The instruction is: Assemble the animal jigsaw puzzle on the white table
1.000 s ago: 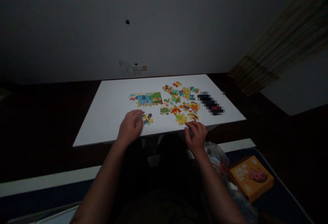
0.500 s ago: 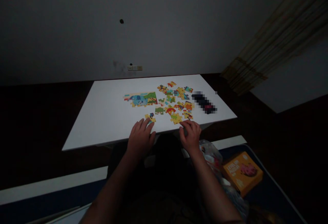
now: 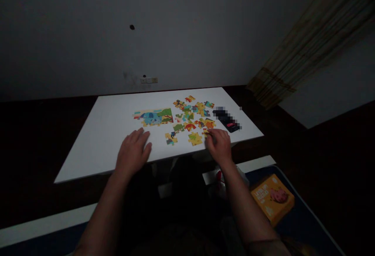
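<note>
My left hand (image 3: 133,150) lies flat on the white table (image 3: 96,138) near its front edge, fingers stretched out and holding nothing. A loose puzzle piece (image 3: 170,137) lies just right of it. My right hand (image 3: 218,143) rests on the table with its fingers curled over a small piece at the edge of the loose pile (image 3: 193,115); a yellow-green piece (image 3: 195,139) lies just left of it. An assembled strip of puzzle (image 3: 153,117) with blue and green pictures lies farther back on the left.
A dark blurred object (image 3: 227,119) lies on the table to the right of the pieces. An orange puzzle box (image 3: 272,198) sits on the floor mat at lower right. A curtain (image 3: 307,41) hangs at the right; the room is dim.
My left hand has slid left, away from the loose piece it was beside. My right hand has moved forward onto the pile's edge. The view has shifted a little left.
</note>
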`<control>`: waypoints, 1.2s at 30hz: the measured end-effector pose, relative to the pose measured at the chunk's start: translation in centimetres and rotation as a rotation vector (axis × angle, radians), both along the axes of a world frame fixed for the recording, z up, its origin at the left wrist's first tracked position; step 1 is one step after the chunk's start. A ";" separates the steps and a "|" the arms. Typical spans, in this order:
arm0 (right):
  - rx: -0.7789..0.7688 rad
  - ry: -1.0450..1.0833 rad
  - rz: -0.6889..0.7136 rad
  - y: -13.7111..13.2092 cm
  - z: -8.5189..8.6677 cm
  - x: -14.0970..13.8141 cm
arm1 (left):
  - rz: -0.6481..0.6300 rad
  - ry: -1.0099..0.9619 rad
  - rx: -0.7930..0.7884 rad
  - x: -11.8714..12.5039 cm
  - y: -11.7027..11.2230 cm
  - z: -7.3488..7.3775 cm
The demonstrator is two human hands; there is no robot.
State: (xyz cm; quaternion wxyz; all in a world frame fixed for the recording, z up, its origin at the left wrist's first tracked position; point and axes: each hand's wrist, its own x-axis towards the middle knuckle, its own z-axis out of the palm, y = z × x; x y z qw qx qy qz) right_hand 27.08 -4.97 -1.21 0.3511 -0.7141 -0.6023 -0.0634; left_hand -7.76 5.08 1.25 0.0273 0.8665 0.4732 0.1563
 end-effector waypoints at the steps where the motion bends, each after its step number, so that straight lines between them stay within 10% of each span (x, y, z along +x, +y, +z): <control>1: -0.041 -0.026 -0.024 1.0 0.7 0.7 | 0.017 0.029 0.002 -1.1 1.0 0.1; 13: -0.652 -0.293 0.016 13.5 5.4 7.0 | 0.119 0.099 -0.089 -2.6 8.2 -0.4; 22: -0.351 -0.050 0.077 15.0 2.8 8.4 | 0.103 0.016 -0.023 -2.9 7.7 -1.0; 36: -0.083 0.364 0.105 13.1 4.6 3.8 | 0.035 -0.016 -0.033 -2.9 7.5 -1.0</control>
